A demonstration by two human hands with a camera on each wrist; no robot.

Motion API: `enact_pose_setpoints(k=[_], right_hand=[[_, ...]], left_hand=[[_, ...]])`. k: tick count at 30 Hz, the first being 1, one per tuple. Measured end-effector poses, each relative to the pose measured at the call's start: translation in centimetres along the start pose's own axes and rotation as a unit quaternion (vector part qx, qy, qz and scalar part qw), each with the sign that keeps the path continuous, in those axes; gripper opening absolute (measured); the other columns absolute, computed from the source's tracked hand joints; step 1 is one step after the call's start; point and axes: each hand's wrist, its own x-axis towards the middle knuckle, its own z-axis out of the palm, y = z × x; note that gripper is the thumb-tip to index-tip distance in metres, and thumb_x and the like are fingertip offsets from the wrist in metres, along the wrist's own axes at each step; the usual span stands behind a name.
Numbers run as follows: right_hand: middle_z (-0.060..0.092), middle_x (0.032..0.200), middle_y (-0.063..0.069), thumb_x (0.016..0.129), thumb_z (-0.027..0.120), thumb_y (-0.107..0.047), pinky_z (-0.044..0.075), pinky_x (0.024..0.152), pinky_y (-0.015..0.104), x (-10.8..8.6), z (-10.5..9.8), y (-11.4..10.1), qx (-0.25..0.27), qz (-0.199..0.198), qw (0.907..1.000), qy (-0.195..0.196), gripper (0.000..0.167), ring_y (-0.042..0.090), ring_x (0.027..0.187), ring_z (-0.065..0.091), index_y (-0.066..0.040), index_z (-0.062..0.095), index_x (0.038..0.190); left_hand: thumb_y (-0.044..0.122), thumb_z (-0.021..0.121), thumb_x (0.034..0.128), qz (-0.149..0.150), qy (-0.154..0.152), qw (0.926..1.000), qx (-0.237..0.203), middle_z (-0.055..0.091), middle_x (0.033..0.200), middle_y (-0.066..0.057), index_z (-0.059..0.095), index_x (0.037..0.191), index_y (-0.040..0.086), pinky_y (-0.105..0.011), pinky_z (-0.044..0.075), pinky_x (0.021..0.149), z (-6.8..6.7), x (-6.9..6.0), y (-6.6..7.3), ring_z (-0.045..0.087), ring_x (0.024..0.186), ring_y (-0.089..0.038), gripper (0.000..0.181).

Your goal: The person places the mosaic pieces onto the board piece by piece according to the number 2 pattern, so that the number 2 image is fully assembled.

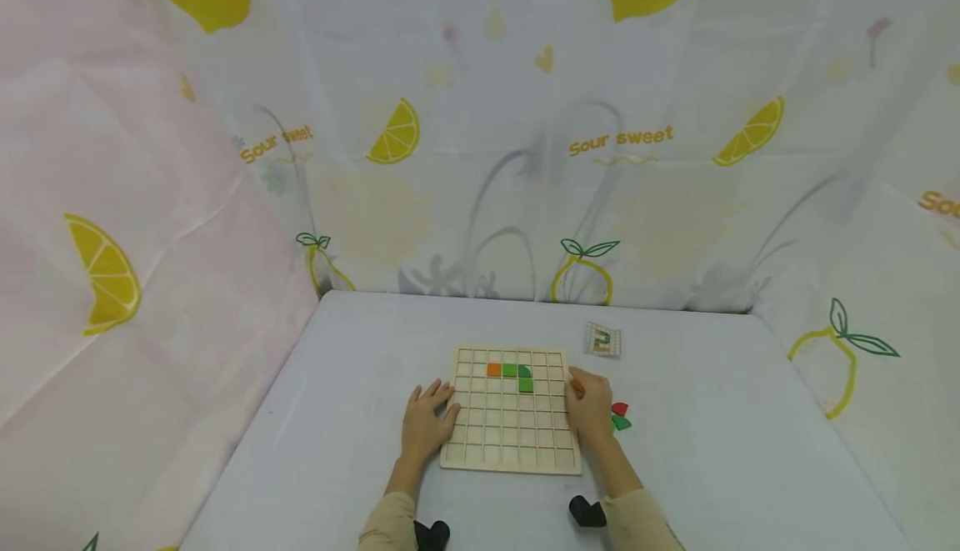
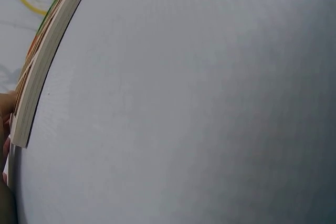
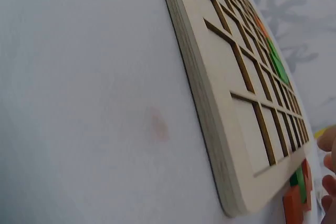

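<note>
A pale wooden grid board [image 1: 510, 430] lies flat on the table. Near its top, an orange square piece [image 1: 494, 370], a green square [image 1: 509, 370] and a darker green rounded piece [image 1: 524, 371] form a row, with another green square [image 1: 526, 385] below the last. My left hand [image 1: 427, 422] rests at the board's left edge, fingers extended. At the right edge, my right hand [image 1: 590, 405] has curled fingers and pinches a small orange piece [image 1: 577, 385]. Both wrist views catch only part of each hand, at the frame's side.
Beside the right hand lie loose pieces, a red one [image 1: 619, 408] and a green one [image 1: 622, 423], partly covered by the hand. A small card [image 1: 603, 340] with a coloured grid pattern sits beyond the board's upper right. A lemon-printed cloth [image 1: 487, 201] hangs behind the white table [image 1: 360, 351].
</note>
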Motion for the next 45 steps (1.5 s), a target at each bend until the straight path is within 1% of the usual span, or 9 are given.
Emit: enact_pose_setpoints(k=[7,12,16,21,25,29,34,39,45], right_hand=[[0.064,0.107,0.029,0.078,0.065,0.002,0.045,0.078,0.066,-0.6,-3.7,1.5,-0.107,0.074,0.9906,-0.042,0.027,0.05,0.097,0.055,0.008,0.066,0.104],[0.055,0.122,0.031,0.085,0.059,-0.006,0.039,0.088,0.068,-1.6,-5.8,2.4,-0.133,0.141,0.9731,-0.124,0.031,0.051,0.11,0.047,0.008,0.062,0.113],[0.054,0.125,0.03,0.088,0.059,-0.007,0.035,0.096,0.066,-2.3,-6.8,3.0,-0.107,0.12,0.9732,-0.164,0.031,0.05,0.115,0.045,0.009,0.06,0.115],[0.057,0.119,0.032,0.084,0.062,0.002,0.039,0.096,0.063,-2.8,-8.3,3.2,-0.063,0.064,0.9812,-0.171,0.03,0.051,0.112,0.049,0.013,0.06,0.112],[0.059,0.116,0.031,0.078,0.061,0.012,0.04,0.095,0.062,-3.0,-9.5,2.9,-0.048,0.035,0.9811,-0.184,0.031,0.051,0.109,0.051,0.013,0.062,0.109],[0.063,0.11,0.027,0.075,0.063,0.014,0.043,0.09,0.061,-3.4,-9.8,3.2,-0.048,0.034,0.9852,-0.161,0.03,0.048,0.104,0.055,0.012,0.064,0.105],[0.068,0.098,0.024,0.072,0.073,0.008,0.047,0.081,0.055,-4.1,-8.3,3.8,-0.04,0.036,0.9964,-0.067,0.027,0.043,0.092,0.059,0.01,0.068,0.098],[0.067,0.086,0.023,0.07,0.076,0.003,0.048,0.068,0.052,-4.0,-7.0,3.6,-0.064,0.041,0.9971,0.006,0.023,0.04,0.078,0.06,0.008,0.069,0.092],[0.065,0.084,0.022,0.073,0.075,-0.002,0.05,0.067,0.05,-3.6,-6.3,3.9,-0.081,0.103,0.9914,0.008,0.024,0.035,0.076,0.061,0.009,0.069,0.094]], left_hand=[[0.015,0.072,0.0781,0.003,-0.002,1.0,0.005,0.068,0.111,-0.013,0.069,0.106,0.001,-0.053,0.033,0.108,0.3,0.2,-0.2,0.059,0.113,-0.032,0.032],[0.015,0.072,0.0777,0.006,0.005,1.0,0.005,0.068,0.11,-0.013,0.069,0.106,0.001,-0.053,0.033,0.107,0.3,0.1,-0.2,0.06,0.112,-0.032,0.032],[0.014,0.072,0.0773,0.003,0.006,1.0,0.001,0.068,0.109,-0.013,0.07,0.105,0.001,-0.054,0.034,0.107,0.2,0.1,-0.3,0.06,0.112,-0.033,0.031],[0.015,0.071,0.0779,-0.006,-0.001,1.0,-0.003,0.068,0.111,-0.013,0.069,0.106,0.001,-0.053,0.032,0.108,0.2,-0.1,-0.4,0.059,0.113,-0.032,0.032],[0.013,0.072,0.0766,0.001,0.009,0.9999,-0.008,0.068,0.109,-0.014,0.069,0.105,0.0,-0.055,0.033,0.107,0.4,-0.1,-0.4,0.059,0.112,-0.033,0.031],[0.013,0.071,0.076,0.028,0.036,0.9987,-0.019,0.069,0.106,-0.016,0.07,0.103,-0.002,-0.058,0.036,0.103,0.5,-0.1,-0.5,0.061,0.108,-0.036,0.03],[0.017,0.067,0.0806,0.054,0.068,0.9961,-0.011,0.07,0.103,-0.016,0.07,0.102,-0.001,-0.054,0.036,0.104,0.4,-0.2,-0.5,0.062,0.105,-0.034,0.029],[0.011,0.071,0.0754,0.024,0.039,0.9988,-0.015,0.069,0.105,-0.017,0.07,0.102,-0.002,-0.058,0.035,0.103,0.4,-0.1,-0.5,0.061,0.107,-0.037,0.03],[0.012,0.072,0.0772,-0.009,0.0,0.9999,-0.007,0.068,0.109,-0.014,0.07,0.105,0.0,-0.054,0.033,0.107,0.2,0.0,-0.2,0.059,0.112,-0.033,0.03]])
